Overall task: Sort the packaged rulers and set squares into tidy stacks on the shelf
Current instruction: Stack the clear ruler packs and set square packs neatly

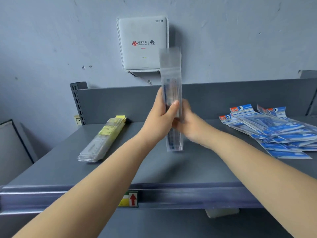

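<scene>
Both hands hold a bundle of clear-packaged rulers [172, 78] upright above the middle of the grey shelf [171, 165]. My left hand [161, 115] grips the bundle from the left, thumb across its front. My right hand [190, 121] holds it from the right and behind, partly hidden. The bundle's lower end hangs just above the shelf surface. A tidy stack of yellow-labelled ruler packs [103, 140] lies at the left. A loose, fanned pile of blue set square packs [274, 131] lies at the right.
The shelf has a grey back panel [223, 98] and a slotted upright post [77, 102] at the left. A white router [142, 43] hangs on the wall above. A price rail with a red arrow label [130, 199] runs along the front edge.
</scene>
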`<action>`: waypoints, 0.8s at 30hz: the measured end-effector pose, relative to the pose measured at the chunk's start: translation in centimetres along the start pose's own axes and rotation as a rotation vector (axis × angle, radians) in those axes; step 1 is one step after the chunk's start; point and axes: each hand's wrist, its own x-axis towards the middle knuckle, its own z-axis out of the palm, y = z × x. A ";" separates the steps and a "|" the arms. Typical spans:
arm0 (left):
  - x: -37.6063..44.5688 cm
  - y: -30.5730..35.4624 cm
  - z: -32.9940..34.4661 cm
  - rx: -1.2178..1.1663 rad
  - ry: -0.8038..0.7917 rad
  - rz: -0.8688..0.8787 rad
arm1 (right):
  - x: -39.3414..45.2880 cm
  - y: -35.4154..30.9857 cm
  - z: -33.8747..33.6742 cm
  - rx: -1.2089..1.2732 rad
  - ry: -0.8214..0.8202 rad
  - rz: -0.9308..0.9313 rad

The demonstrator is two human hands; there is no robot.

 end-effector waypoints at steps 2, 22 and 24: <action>-0.7 -1.7 0.4 -0.004 -0.084 -0.088 | -0.6 1.5 0.5 -0.091 -0.060 0.046; -1.8 -5.6 -0.8 0.081 -0.207 -0.029 | -0.8 3.1 1.9 -0.245 -0.177 0.247; -1.8 -5.7 -1.2 0.122 -0.248 -0.065 | -0.8 3.1 1.9 -0.218 -0.170 0.282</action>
